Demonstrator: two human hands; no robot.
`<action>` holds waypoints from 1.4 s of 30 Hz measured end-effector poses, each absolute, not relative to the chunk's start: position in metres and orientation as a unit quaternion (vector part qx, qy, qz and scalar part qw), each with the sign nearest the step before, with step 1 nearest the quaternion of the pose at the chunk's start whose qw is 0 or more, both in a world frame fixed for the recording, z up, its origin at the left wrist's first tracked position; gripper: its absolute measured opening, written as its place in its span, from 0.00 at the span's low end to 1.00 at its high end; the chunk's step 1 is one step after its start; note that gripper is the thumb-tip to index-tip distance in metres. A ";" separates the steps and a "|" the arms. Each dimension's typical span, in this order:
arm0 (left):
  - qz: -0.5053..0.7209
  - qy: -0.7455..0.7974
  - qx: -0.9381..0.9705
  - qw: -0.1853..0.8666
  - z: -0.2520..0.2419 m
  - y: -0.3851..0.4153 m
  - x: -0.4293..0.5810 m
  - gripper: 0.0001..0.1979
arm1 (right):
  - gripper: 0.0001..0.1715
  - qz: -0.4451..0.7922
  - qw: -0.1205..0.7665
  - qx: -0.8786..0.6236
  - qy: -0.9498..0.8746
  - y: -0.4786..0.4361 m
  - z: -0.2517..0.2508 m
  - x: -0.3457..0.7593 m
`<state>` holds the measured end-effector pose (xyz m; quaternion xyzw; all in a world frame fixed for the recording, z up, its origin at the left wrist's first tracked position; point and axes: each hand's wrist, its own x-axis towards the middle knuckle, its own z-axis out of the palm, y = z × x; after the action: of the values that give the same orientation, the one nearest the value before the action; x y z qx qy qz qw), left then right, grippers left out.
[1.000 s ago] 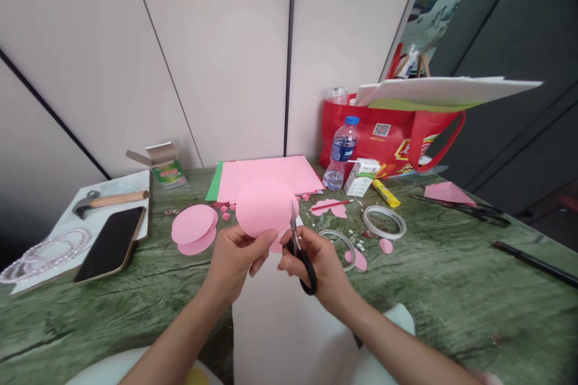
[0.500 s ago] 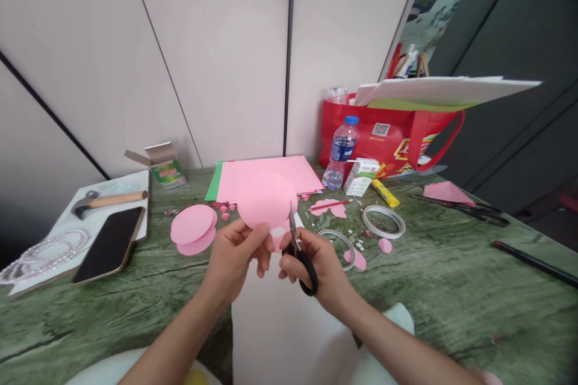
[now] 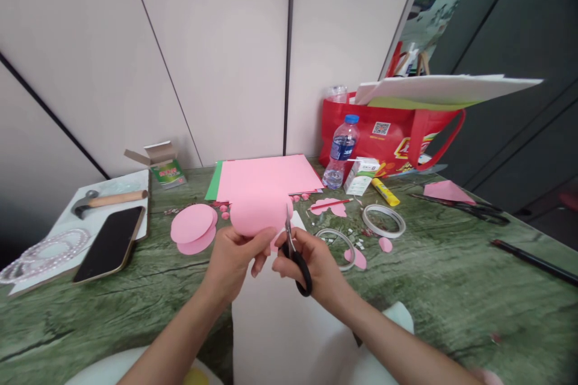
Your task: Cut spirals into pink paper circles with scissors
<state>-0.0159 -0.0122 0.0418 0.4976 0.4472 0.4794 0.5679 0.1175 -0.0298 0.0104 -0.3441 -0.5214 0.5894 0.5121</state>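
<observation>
Between the thumb and fingers of my left hand (image 3: 239,258) is the lower edge of a round pink paper piece (image 3: 259,212). My right hand (image 3: 311,261) is closed around black-handled scissors (image 3: 289,228), whose blades point up along the paper's right edge. Whether the blades are cutting into it I cannot tell. To the left, pink paper circles (image 3: 193,224) lie stacked on the table. Behind the held piece is a pile of pink sheets (image 3: 275,173) with a green sheet (image 3: 214,180) showing at its left.
On the left are a phone (image 3: 111,243), a hammer (image 3: 120,198) and beads (image 3: 49,255). A water bottle (image 3: 342,153), glue stick (image 3: 385,192), tape rolls (image 3: 383,221) and red bag (image 3: 374,132) stand or lie at right. White paper (image 3: 289,325) lies below my hands.
The pink paper piece has tipped and shifted slightly down and left, looking flatter. My right hand has moved a little left with the scissors.
</observation>
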 end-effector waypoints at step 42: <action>0.493 0.424 0.507 0.566 0.041 -0.011 -0.020 0.15 | 0.14 0.569 0.516 -0.396 -0.502 -0.033 0.019 0.118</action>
<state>-0.0197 -0.0114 0.0409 0.5068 0.4240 0.4931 0.5659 0.1185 -0.0332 0.0185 -0.3965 -0.5022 0.5694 0.5162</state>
